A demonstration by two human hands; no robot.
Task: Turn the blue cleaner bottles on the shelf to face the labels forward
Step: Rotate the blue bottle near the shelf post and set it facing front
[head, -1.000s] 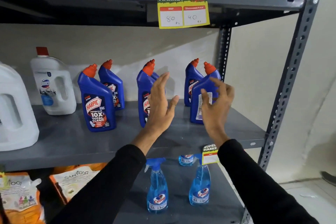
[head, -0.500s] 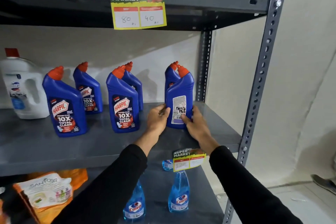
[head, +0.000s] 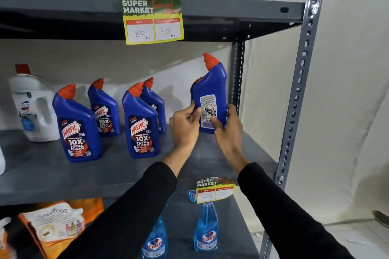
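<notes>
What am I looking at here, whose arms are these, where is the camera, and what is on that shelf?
There is no machine here. The camera is worn on a person's head and looks forward and down, so the two black-sleeved arms are that person's own. The left hand and right hand together grip one blue Harpic bottle, tilted, its base apparently off the grey metal shelf. Its back label with the barcode faces the camera, so it is not yet turned. Another bottle hides behind it. To the left stand four more Harpic bottles; the front two show their front labels. A white jug stands at the far left. A yellow price tag hangs above. Blue Colin spray bottles stand on the shelf below.
</notes>
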